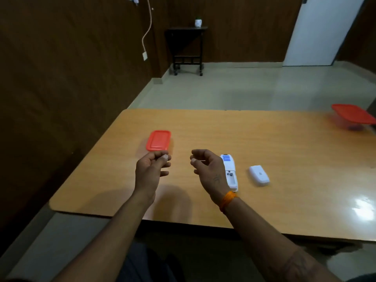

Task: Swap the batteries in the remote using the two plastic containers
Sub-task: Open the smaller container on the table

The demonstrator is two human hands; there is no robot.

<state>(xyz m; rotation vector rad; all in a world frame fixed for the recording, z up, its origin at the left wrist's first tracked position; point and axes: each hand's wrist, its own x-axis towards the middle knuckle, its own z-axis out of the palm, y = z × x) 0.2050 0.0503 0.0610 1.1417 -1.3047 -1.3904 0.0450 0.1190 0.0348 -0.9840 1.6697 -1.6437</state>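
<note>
Both my hands hover empty, fingers loosely curled: left hand (151, 167), right hand (207, 167). Remote (230, 171) lies on the table (284, 149), battery bay open, cover (259, 175) beside it. Light, stiff, slick plastic; I'd grip its long edges. Near container (158, 140) lidded, far container (354, 117) well apart.

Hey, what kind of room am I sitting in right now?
Probably a plain office or meeting room: a large wooden table, dark wood-panelled walls, a bare tiled floor, and a small black side table holding a potted plant.
</note>
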